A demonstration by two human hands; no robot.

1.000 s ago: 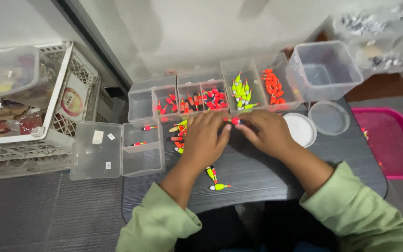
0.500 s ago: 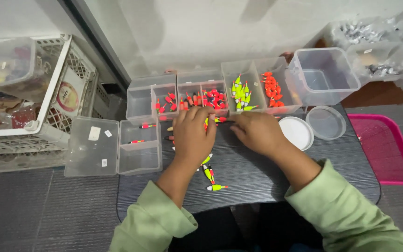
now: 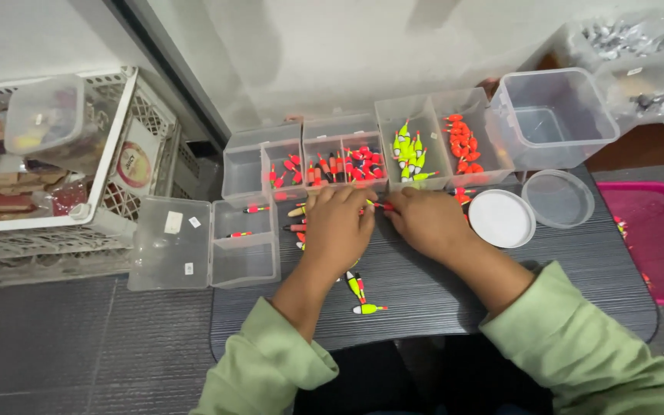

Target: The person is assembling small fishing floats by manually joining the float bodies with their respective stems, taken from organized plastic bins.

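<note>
- While both of my hands rest on the dark bench (image 3: pixel 562 284), my left hand (image 3: pixel 337 228) and my right hand (image 3: pixel 424 223) meet at one small fishing float (image 3: pixel 382 205) with a red and yellow body.
- The fingers of the right hand are pinched together on one end of this float; the fingers of the left hand are curled down over the loose floats (image 3: pixel 298 217) beside it, and I cannot tell if they hold one.
- This float lies just in front of the divided box (image 3: pixel 305 146), near the compartment of red floats (image 3: pixel 363 163).
- To do this well, I think I should hold the thin stem lightly and lift straight up, because it looks easy to bend.
- The green floats (image 3: pixel 409 150) and the orange floats (image 3: pixel 463 146) are in separate compartments, so I should match the colour before I let go.
- Two floats (image 3: pixel 361 296) lie near my left wrist; I must keep my sleeve (image 3: pixel 270 369) from sweeping them off the edge.
</note>
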